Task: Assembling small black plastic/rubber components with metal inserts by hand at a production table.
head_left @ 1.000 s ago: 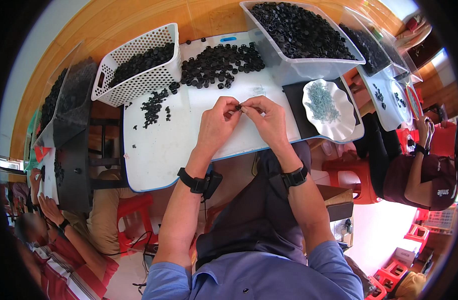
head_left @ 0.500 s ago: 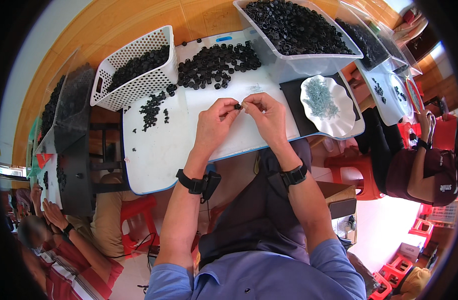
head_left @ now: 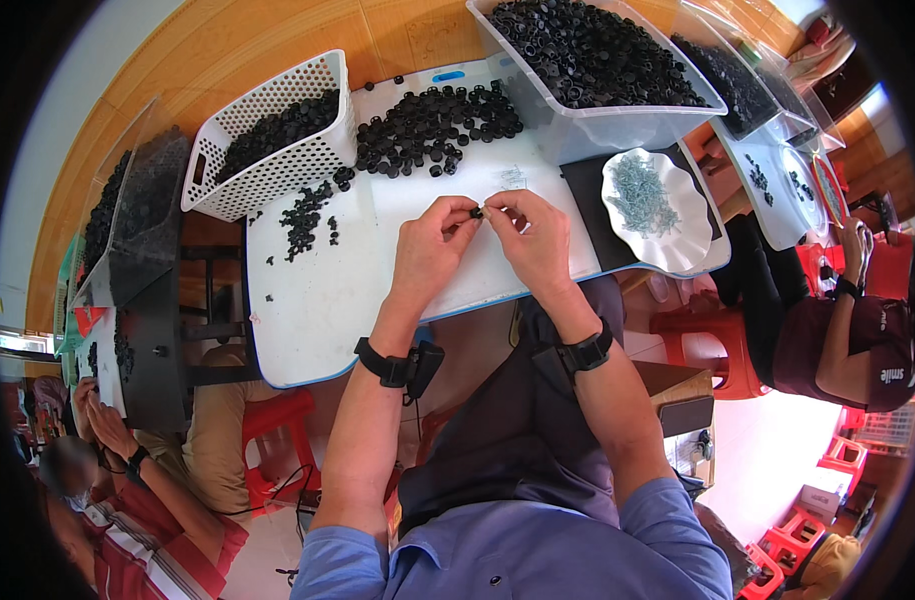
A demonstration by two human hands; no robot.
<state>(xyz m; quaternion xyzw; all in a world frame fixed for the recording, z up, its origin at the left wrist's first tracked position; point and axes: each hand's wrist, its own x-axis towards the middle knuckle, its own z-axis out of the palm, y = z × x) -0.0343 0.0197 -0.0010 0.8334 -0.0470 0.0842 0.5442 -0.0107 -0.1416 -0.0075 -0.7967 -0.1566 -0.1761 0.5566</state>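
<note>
My left hand [head_left: 424, 252] pinches a small black plastic part [head_left: 475, 213] between thumb and fingertips, above the middle of the white table. Right against it, the thumb and forefinger of my right hand [head_left: 533, 242] are pressed together. Whatever lies between those right fingertips is too small to make out. Beyond my hands spreads a pile of black round caps [head_left: 427, 130], and a few thin metal pins [head_left: 511, 177] lie on the tabletop. Smaller black pieces [head_left: 302, 222] are scattered to the left.
A white perforated basket [head_left: 262, 172] and a clear bin [head_left: 617, 125], both holding black parts, stand at the back. On the right, a scalloped white plate [head_left: 689, 258] carries thin silvery pins [head_left: 641, 195]. Co-workers sit at tables on both sides, near red stools [head_left: 712, 335].
My right fingers have shifted slightly against the black part; the left hand keeps its pinch. At the left, a co-worker's hands have drawn closer together.
</note>
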